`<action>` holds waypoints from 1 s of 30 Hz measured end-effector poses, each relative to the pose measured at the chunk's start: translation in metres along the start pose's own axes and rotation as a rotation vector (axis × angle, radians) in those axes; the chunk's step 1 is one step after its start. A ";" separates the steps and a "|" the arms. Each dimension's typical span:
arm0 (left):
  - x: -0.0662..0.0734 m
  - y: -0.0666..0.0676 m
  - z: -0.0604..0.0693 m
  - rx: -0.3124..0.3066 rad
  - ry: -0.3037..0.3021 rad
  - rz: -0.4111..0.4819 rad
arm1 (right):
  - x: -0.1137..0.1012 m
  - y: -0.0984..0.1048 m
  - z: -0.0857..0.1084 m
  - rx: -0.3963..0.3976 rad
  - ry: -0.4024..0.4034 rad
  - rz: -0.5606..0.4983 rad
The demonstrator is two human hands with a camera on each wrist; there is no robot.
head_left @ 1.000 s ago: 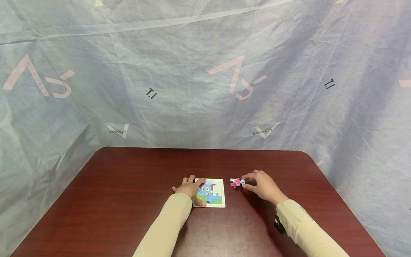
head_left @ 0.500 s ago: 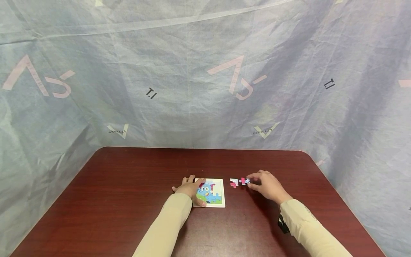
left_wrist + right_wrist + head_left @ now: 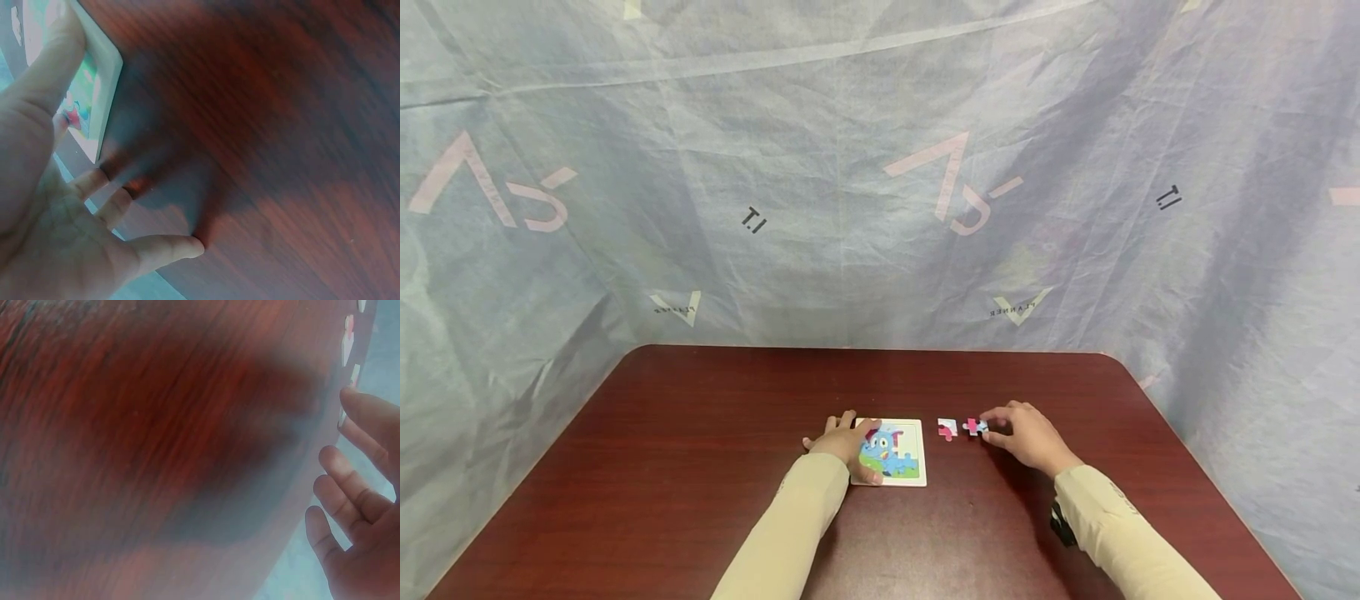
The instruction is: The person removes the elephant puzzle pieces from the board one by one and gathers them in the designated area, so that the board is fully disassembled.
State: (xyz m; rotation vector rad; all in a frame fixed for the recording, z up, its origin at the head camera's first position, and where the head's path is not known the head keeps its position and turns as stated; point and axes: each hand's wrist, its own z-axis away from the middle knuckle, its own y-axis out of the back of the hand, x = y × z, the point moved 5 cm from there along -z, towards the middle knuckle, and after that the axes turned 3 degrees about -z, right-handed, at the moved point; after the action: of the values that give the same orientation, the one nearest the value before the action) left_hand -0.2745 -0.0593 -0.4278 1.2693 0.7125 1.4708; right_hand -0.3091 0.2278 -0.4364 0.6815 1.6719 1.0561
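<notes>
A square puzzle board with a white rim and a blue cartoon animal lies flat on the table; its upper right part shows bare backing. My left hand rests spread over the board's left side, thumb and index finger on it, the other fingers past its edge on the tabletop, as the left wrist view also shows. To the right, my right hand pinches a pink and pale blue puzzle piece by its right end between thumb and index finger. Another pink and white puzzle piece lies between that piece and the board.
The dark red wooden table has rounded far corners. Grey printed cloth hangs behind it and along both sides. A small black object shows under the right sleeve.
My right hand has slid one puzzle piece rightward, apart from the other piece, which stays where it was. My left hand and the board have not moved.
</notes>
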 end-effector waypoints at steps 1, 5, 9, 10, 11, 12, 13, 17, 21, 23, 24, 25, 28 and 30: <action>0.000 0.000 0.000 0.000 0.000 0.002 | 0.000 0.000 0.000 0.000 0.000 0.001; 0.001 0.001 0.001 0.001 0.000 0.000 | -0.001 -0.002 -0.002 -0.006 0.001 0.012; 0.001 0.001 0.001 0.001 0.000 -0.007 | -0.002 -0.004 -0.003 -0.009 -0.010 0.027; 0.001 0.002 0.001 0.001 0.001 -0.008 | -0.002 -0.004 -0.003 -0.010 -0.010 0.030; 0.001 0.001 0.001 0.000 0.001 -0.008 | -0.002 -0.004 -0.003 -0.011 -0.011 0.032; 0.001 0.002 0.001 -0.001 0.001 -0.007 | -0.002 -0.004 -0.003 -0.011 -0.009 0.034; 0.001 0.002 0.001 -0.002 0.002 -0.007 | -0.003 -0.004 -0.003 -0.013 -0.010 0.035; 0.001 0.002 0.002 -0.002 0.003 -0.009 | -0.003 -0.005 -0.003 -0.016 -0.015 0.038; 0.002 0.002 0.002 -0.008 -0.001 -0.013 | -0.002 -0.007 -0.003 -0.012 -0.014 0.038; 0.003 0.002 0.002 -0.010 -0.004 -0.014 | -0.002 -0.007 -0.003 -0.001 -0.012 0.034; 0.003 0.002 0.002 -0.012 -0.005 -0.013 | -0.002 -0.006 -0.003 0.006 -0.008 0.030; 0.003 0.002 0.003 -0.013 -0.005 -0.010 | -0.003 -0.006 -0.003 0.015 -0.002 0.027; 0.002 0.002 0.002 -0.010 -0.005 -0.009 | -0.007 -0.006 -0.003 0.041 0.024 0.021; 0.001 0.002 0.002 -0.009 -0.003 -0.009 | -0.010 -0.007 -0.002 0.052 0.043 0.021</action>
State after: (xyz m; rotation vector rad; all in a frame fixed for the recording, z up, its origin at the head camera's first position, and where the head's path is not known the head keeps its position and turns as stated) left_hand -0.2733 -0.0591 -0.4253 1.2598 0.7074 1.4629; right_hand -0.3074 0.2153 -0.4375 0.7158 1.7379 1.0516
